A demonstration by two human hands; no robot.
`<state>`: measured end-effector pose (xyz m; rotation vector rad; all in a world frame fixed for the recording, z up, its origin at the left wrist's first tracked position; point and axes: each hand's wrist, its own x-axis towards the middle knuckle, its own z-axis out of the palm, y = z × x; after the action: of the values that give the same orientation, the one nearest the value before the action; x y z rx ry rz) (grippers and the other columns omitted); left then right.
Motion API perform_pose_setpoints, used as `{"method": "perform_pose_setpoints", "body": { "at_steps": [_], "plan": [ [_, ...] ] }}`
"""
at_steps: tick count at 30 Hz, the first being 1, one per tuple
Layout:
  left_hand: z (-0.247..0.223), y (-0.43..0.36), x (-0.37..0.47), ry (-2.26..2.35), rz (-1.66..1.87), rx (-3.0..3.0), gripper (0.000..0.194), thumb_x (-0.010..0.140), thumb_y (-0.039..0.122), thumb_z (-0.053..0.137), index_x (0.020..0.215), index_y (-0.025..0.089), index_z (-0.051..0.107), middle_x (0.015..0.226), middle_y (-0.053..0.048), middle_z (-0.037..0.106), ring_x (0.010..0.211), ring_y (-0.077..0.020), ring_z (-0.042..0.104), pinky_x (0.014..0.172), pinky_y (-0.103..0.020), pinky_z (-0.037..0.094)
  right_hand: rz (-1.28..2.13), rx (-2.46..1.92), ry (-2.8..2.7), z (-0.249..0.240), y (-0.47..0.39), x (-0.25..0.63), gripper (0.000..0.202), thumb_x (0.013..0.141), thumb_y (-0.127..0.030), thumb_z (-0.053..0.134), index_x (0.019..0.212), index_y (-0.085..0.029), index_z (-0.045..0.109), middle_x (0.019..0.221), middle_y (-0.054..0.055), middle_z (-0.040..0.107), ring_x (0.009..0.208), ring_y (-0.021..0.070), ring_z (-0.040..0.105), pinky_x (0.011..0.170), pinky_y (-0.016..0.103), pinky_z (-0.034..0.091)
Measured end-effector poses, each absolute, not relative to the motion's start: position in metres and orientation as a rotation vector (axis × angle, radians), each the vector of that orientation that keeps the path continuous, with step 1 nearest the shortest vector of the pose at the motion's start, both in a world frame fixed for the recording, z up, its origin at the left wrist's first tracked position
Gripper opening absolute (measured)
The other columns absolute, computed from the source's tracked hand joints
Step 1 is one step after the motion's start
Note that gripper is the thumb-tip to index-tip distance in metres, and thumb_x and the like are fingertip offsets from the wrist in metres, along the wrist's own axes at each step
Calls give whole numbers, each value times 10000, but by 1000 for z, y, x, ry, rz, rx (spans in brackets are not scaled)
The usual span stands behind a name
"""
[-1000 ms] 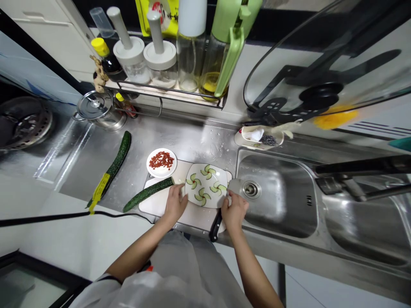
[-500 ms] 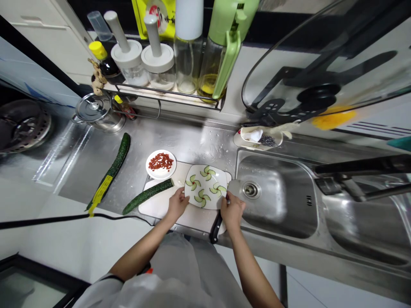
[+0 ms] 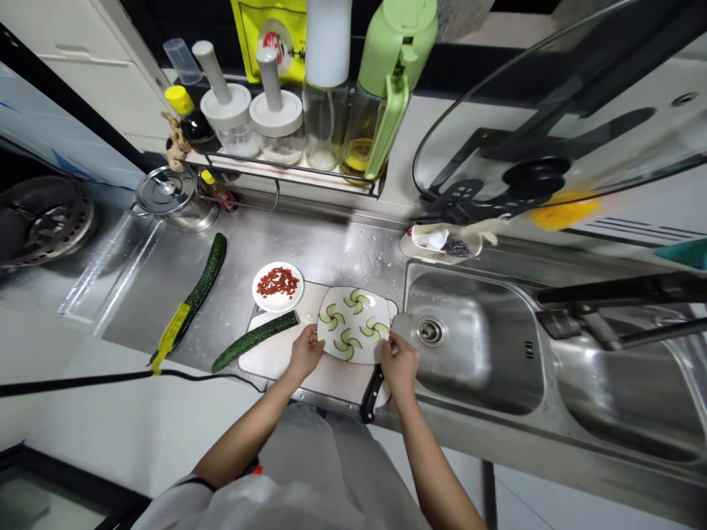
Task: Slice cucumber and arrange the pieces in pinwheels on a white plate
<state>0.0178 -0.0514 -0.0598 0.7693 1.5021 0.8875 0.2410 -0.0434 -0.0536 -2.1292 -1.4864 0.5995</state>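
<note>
The right hand point(image 3: 400, 361) and left hand point(image 3: 305, 352) pinch the near right and left edges of the square plate point(image 3: 353, 324), over the cutting board point(image 3: 309, 375), fingers closed on its rim. Roughly as wide as deep, it shows no clear long axis.

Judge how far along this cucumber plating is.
Looks done: four cucumber pinwheels, arranged on the squarish plate. In hand: the left hand and right hand grip its edges. Possibly left: putting it down and clearing the knife, cut cucumber and spare red pieces, which all lie out nearby.
</note>
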Motion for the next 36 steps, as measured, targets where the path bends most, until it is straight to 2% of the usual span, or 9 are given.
{"method": "perform_pose_setpoints", "body": {
  "at_steps": [7,11,14,21,25,30,36],
  "plan": [
    [-40,-50,11,1493,890,747,364,665,266,663,1003,186,551,607,84,372,529,-74,440,555,-234,508,784,-2026,-1245,-34,-38,238,351,715,-465,504,795,-151,639,688,47,608,695,188,519,680,300,378],
    [-22,-51,2,1420,885,727,430,693,312,657,1085,190,530,650,56,499,601,-107,533,618,-263,523,965,-1871,-1082,-21,-39,232,283,699,-435,560,777,-165,596,760,28,606,722,166,512,692,282,399],
    [-9,-54,-6,1397,893,737,425,704,339,657,1076,187,522,716,24,582,662,-133,586,644,-282,530,1089,-1755,-938,-14,-43,226,271,690,-409,613,826,-177,586,805,15,605,774,168,525,742,290,421],
    [23,-61,-16,1355,888,675,459,692,377,677,1067,185,496,850,-27,682,734,-164,648,654,-284,526,1459,-1414,-585,10,-57,208,431,631,-346,733,974,-259,487,939,-6,625,864,188,595,773,337,490],
    [38,-65,-19,1326,900,641,504,669,394,699,1073,180,487,911,-57,695,767,-181,660,652,-286,527,1616,-1315,-418,28,-64,198,562,611,-282,762,1037,-314,396,979,-24,624,843,191,622,692,329,524],
    [48,-70,-20,1306,933,636,518,655,397,717,1072,178,501,910,-67,700,747,-179,665,632,-268,519,1720,-1245,-335,41,-73,188,669,610,-248,763,1140,-362,370,1179,-10,562,991,227,599,681,345,546],
    [50,-74,-21,1287,929,634,535,670,411,711,1103,179,498,944,-75,695,781,-177,662,670,-277,522,1769,-1189,-310,45,-77,183,731,630,-251,748,1213,-379,326,1289,26,506,1001,256,606,681,384,552]
  ]
}}
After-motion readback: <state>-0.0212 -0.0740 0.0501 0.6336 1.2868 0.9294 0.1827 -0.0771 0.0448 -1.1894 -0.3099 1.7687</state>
